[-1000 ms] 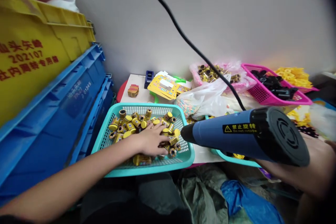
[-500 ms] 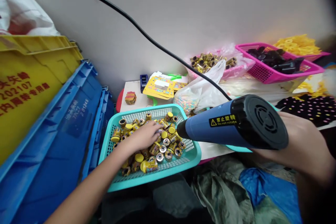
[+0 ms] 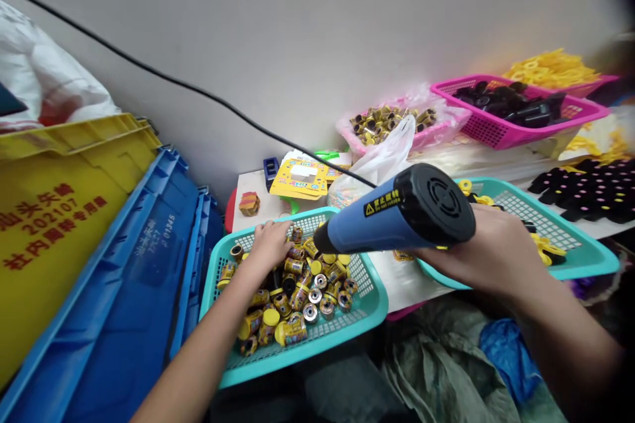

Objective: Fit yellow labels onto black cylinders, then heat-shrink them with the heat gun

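My right hand (image 3: 483,248) grips a blue heat gun (image 3: 391,218) with a black rear cap. Its nozzle points left over a teal basket (image 3: 370,317) filled with several small yellow-wrapped cylinders (image 3: 302,294). My left hand (image 3: 268,244) rests palm down on those cylinders at the basket's far left corner, with its fingers curled among them. What the fingers hold, if anything, is hidden. The gun's black cord (image 3: 163,82) runs up and left across the wall.
Yellow (image 3: 54,211) and blue crates (image 3: 129,277) stand stacked at the left. A second teal basket (image 3: 570,258) sits under my right hand. Pink baskets (image 3: 501,132) hold black and yellow parts at the back right. Printed cards (image 3: 302,178), a plastic bag (image 3: 381,158) and cloth (image 3: 436,370) lie nearby.
My left hand slid from the basket's middle to its far left corner. The heat gun rose and swung left, closer over the basket. The view shifted, revealing the second teal basket.
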A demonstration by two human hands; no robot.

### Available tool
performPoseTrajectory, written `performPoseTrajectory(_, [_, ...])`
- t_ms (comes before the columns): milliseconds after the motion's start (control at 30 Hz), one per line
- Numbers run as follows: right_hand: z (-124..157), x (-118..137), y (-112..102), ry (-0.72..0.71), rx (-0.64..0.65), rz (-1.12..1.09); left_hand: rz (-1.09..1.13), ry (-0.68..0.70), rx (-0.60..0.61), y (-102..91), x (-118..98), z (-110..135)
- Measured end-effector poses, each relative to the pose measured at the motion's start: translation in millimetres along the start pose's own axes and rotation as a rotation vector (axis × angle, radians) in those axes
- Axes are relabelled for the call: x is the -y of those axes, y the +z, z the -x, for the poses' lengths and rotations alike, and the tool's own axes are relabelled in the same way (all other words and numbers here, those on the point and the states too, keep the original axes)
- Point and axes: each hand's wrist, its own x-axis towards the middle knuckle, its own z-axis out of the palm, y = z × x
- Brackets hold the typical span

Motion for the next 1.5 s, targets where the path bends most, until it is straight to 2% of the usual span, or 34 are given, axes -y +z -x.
performPoseTrajectory(67, [-5,8,12,0.104,-0.008,0.006,0.032,-0.02,-0.043,-11.8,6,21])
performPoseTrajectory(167, [-17,19,27,0.189,-0.016,-0.03,0.212,-0.07,-0.111,-19.5,18,62])
performPoseTrajectory(333, [-35,32,38,0.134,0.042,-0.04,0.389,-0.193,-0.163,-2.3,32,122])
performPoseTrajectory(467, [-42,36,38,0.113,0.062,-0.002,0.463,-0.224,-0.202,13.5,37,140])
performPoseTrajectory(667, [-43,36,38,0.12,0.076,0.012,0.466,-0.113,-0.194,12.3,37,129])
performPoseTrajectory(800, [-38,34,41,0.153,0.08,-0.008,0.384,0.021,-0.135,6.8,26,97])
performPoseTrajectory(900, [-32,33,44,0.173,0.073,-0.046,0.305,0.02,-0.081,10.2,15,71])
performPoseTrajectory(967, [-28,33,45,0.192,0.073,-0.071,0.262,0.007,-0.033,12.4,8,64])
performPoseTrajectory(1100, [-24,33,47,0.221,0.072,-0.111,0.282,0.074,0.093,1.4,-2,86])
performPoseTrajectory(1200, [-23,33,49,0.252,0.072,-0.152,0.391,0.057,0.22,-13.3,0,107])
performPoseTrajectory(1233, [-23,33,49,0.264,0.072,-0.161,0.409,0.042,0.229,-16.1,3,109])
performPoseTrajectory(1300, [-23,33,50,0.282,0.076,-0.169,0.393,-0.006,0.152,-15.3,9,102])
performPoseTrajectory(1400, [-22,36,49,0.28,0.092,-0.168,0.31,-0.088,-0.016,-0.7,13,76])
performPoseTrajectory(1500, [-18,38,47,0.277,0.129,-0.149,0.269,-0.069,0.026,12.8,9,60])
